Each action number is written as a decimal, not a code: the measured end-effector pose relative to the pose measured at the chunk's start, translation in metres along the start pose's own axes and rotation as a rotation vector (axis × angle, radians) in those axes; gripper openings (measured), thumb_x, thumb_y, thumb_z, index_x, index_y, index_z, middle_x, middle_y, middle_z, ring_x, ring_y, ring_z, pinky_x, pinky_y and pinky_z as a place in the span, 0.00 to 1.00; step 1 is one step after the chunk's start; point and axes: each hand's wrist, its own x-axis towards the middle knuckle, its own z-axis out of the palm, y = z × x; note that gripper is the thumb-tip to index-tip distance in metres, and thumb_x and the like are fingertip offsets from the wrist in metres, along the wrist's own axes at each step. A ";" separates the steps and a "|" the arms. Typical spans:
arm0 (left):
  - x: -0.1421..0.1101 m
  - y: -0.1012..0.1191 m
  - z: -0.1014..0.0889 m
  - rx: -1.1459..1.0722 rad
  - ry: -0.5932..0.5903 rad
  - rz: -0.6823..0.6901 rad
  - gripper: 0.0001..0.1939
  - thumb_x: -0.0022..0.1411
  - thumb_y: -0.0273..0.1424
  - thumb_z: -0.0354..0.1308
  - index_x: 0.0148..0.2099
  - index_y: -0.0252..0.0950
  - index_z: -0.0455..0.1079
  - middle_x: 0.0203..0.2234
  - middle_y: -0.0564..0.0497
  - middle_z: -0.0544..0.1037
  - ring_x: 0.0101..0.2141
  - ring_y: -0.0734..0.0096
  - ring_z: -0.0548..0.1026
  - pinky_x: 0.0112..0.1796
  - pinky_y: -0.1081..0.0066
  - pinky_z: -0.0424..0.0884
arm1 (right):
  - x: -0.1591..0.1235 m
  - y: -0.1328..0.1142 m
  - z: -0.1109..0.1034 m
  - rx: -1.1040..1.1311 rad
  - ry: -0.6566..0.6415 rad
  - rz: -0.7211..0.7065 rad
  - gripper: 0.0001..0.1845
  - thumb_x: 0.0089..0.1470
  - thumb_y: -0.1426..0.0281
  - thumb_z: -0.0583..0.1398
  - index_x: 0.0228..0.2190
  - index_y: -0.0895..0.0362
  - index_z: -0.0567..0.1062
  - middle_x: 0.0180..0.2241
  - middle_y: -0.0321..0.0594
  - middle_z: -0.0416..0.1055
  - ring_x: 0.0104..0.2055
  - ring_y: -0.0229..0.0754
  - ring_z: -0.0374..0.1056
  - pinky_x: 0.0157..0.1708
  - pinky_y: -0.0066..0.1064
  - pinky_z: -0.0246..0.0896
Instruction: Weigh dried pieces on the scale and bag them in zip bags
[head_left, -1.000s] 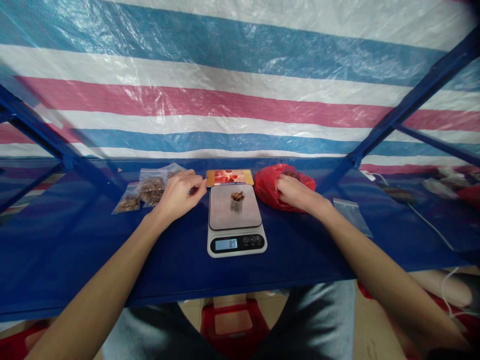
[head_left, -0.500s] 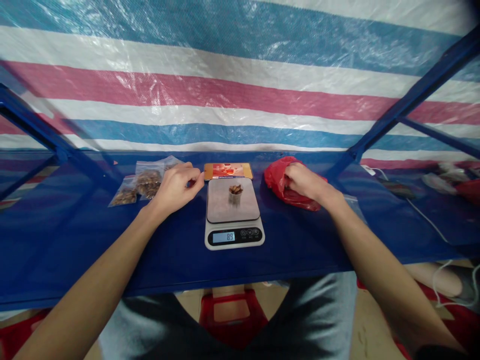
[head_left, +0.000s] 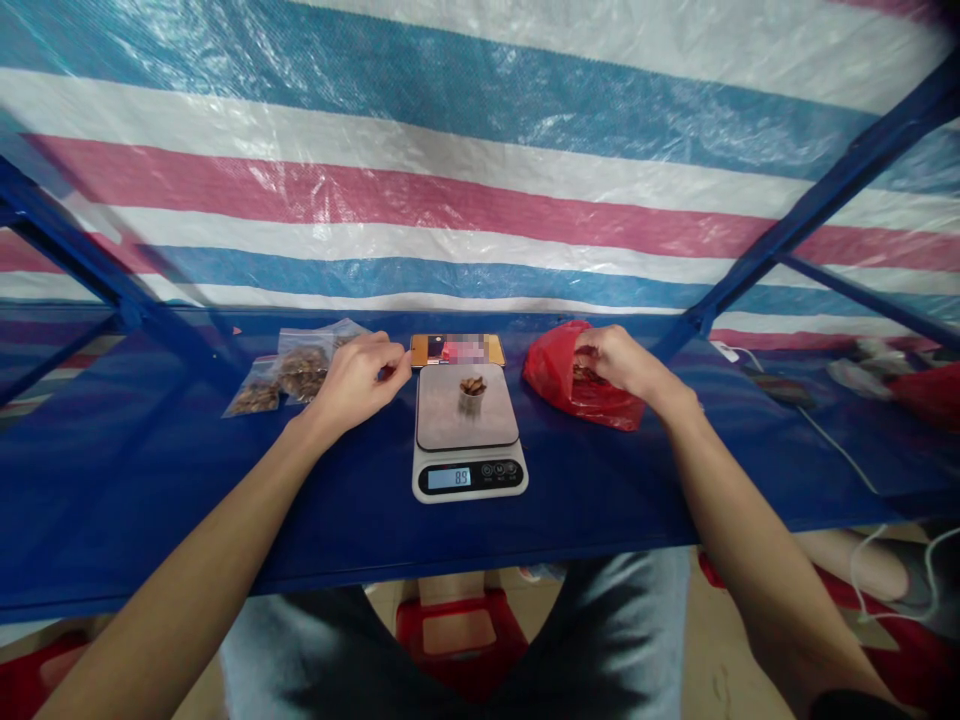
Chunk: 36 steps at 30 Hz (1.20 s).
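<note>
My left hand (head_left: 358,382) hovers just left of the digital kitchen scale (head_left: 469,480), its fingertips pinched together with nothing visible between them. Its nearest neighbours are several transparent zip bags of brown pieces (head_left: 302,368). My right hand (head_left: 619,360) curls over the mouth of a red plastic bag (head_left: 570,392), which holds brown pieces (head_left: 589,374). On the steel scale platform stands a small cup (head_left: 471,402) heaped with brown pieces. The scale's display (head_left: 449,478) seems to read 8.9.
A smartphone (head_left: 456,350) lies behind the scale on the blue tarp-covered table (head_left: 150,480). Striped plastic sheeting hangs behind blue metal frame bars. A white cable (head_left: 832,435) runs across the table at right. A red stool (head_left: 459,640) stands below.
My right hand has shifted up and rightward to the red bag's mouth, where the brown pieces now show. My left hand stays nearly still, and the scale reading is unchanged.
</note>
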 end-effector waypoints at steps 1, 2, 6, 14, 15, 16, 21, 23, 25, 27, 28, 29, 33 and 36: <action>0.000 0.000 0.000 0.001 0.004 0.001 0.21 0.72 0.32 0.51 0.24 0.38 0.57 0.21 0.53 0.63 0.26 0.69 0.64 0.32 0.65 0.58 | -0.002 0.000 -0.004 -0.019 0.000 0.017 0.13 0.54 0.77 0.57 0.27 0.56 0.81 0.29 0.42 0.82 0.29 0.45 0.76 0.32 0.33 0.67; 0.000 -0.001 0.000 0.002 0.009 -0.001 0.20 0.72 0.32 0.51 0.24 0.38 0.57 0.21 0.53 0.64 0.26 0.69 0.64 0.32 0.65 0.58 | -0.005 -0.001 -0.009 -0.046 0.023 0.038 0.12 0.55 0.75 0.58 0.28 0.56 0.81 0.31 0.43 0.83 0.30 0.46 0.77 0.33 0.34 0.68; 0.000 0.000 -0.002 0.014 0.013 -0.013 0.20 0.72 0.32 0.50 0.25 0.38 0.57 0.22 0.52 0.65 0.27 0.68 0.66 0.33 0.65 0.59 | -0.014 -0.029 -0.041 -0.163 0.266 0.087 0.09 0.61 0.68 0.61 0.37 0.54 0.83 0.37 0.46 0.84 0.38 0.52 0.79 0.39 0.40 0.71; 0.001 0.001 -0.001 0.034 0.000 0.022 0.21 0.72 0.31 0.50 0.24 0.39 0.56 0.20 0.53 0.63 0.27 0.68 0.65 0.33 0.65 0.59 | 0.036 -0.138 -0.003 0.136 -0.022 -0.260 0.07 0.67 0.72 0.63 0.38 0.56 0.82 0.38 0.42 0.82 0.38 0.43 0.77 0.41 0.32 0.67; 0.001 0.000 -0.001 0.036 0.002 0.020 0.21 0.72 0.31 0.50 0.24 0.39 0.56 0.20 0.53 0.63 0.27 0.68 0.65 0.33 0.65 0.58 | 0.043 -0.141 0.007 0.153 -0.060 -0.284 0.07 0.67 0.73 0.62 0.37 0.56 0.82 0.38 0.41 0.81 0.38 0.42 0.76 0.40 0.31 0.66; 0.000 -0.001 0.000 0.038 0.002 0.017 0.21 0.72 0.31 0.50 0.24 0.39 0.56 0.20 0.53 0.63 0.27 0.68 0.65 0.33 0.65 0.58 | 0.050 -0.140 0.015 0.165 -0.087 -0.298 0.07 0.67 0.74 0.62 0.37 0.57 0.82 0.38 0.41 0.80 0.38 0.42 0.76 0.40 0.31 0.65; 0.000 -0.003 -0.001 0.042 -0.006 0.015 0.21 0.72 0.31 0.51 0.24 0.39 0.55 0.20 0.53 0.63 0.27 0.67 0.65 0.33 0.65 0.58 | 0.060 -0.131 0.029 0.203 -0.161 -0.293 0.08 0.68 0.74 0.61 0.36 0.57 0.80 0.39 0.42 0.79 0.41 0.43 0.75 0.42 0.32 0.64; 0.000 -0.003 -0.002 0.040 -0.010 0.015 0.21 0.71 0.31 0.51 0.24 0.39 0.55 0.20 0.53 0.63 0.26 0.68 0.64 0.32 0.65 0.58 | 0.059 -0.133 0.028 0.205 -0.185 -0.296 0.09 0.69 0.74 0.60 0.36 0.56 0.80 0.40 0.43 0.78 0.42 0.44 0.74 0.43 0.33 0.65; 0.001 -0.002 -0.002 0.034 -0.016 0.019 0.21 0.71 0.31 0.51 0.23 0.39 0.55 0.19 0.53 0.62 0.26 0.68 0.64 0.32 0.65 0.58 | 0.059 -0.135 0.027 0.195 -0.209 -0.314 0.11 0.69 0.74 0.59 0.36 0.56 0.81 0.40 0.44 0.79 0.43 0.45 0.74 0.45 0.35 0.65; 0.002 -0.002 -0.003 0.028 -0.024 0.024 0.21 0.71 0.31 0.50 0.24 0.39 0.54 0.19 0.53 0.62 0.26 0.68 0.64 0.32 0.65 0.58 | 0.059 -0.137 0.027 0.188 -0.228 -0.333 0.11 0.70 0.74 0.59 0.36 0.56 0.81 0.40 0.44 0.79 0.44 0.45 0.75 0.46 0.35 0.66; 0.002 -0.002 -0.003 0.026 -0.026 0.025 0.21 0.71 0.31 0.50 0.24 0.39 0.54 0.19 0.53 0.62 0.26 0.68 0.64 0.32 0.65 0.58 | 0.059 -0.137 0.027 0.188 -0.235 -0.342 0.11 0.70 0.74 0.59 0.36 0.56 0.82 0.41 0.44 0.79 0.44 0.45 0.75 0.47 0.35 0.66; 0.002 -0.002 -0.003 0.025 -0.026 0.024 0.21 0.71 0.30 0.50 0.24 0.39 0.54 0.19 0.53 0.61 0.26 0.68 0.64 0.32 0.65 0.58 | 0.059 -0.137 0.026 0.189 -0.241 -0.349 0.11 0.70 0.74 0.60 0.37 0.56 0.82 0.41 0.45 0.79 0.45 0.46 0.75 0.47 0.36 0.66; 0.001 -0.003 -0.002 0.021 -0.030 0.010 0.21 0.71 0.30 0.51 0.24 0.39 0.54 0.20 0.53 0.62 0.26 0.68 0.64 0.32 0.65 0.58 | 0.059 -0.134 0.024 0.187 -0.249 -0.358 0.09 0.69 0.73 0.61 0.40 0.57 0.84 0.43 0.46 0.80 0.46 0.46 0.75 0.49 0.36 0.65; 0.000 -0.004 -0.001 0.017 -0.031 0.006 0.20 0.71 0.30 0.51 0.24 0.39 0.54 0.20 0.53 0.62 0.26 0.68 0.64 0.32 0.65 0.58 | 0.059 -0.132 0.022 0.189 -0.252 -0.348 0.09 0.69 0.71 0.62 0.41 0.57 0.85 0.43 0.45 0.81 0.45 0.45 0.76 0.48 0.35 0.66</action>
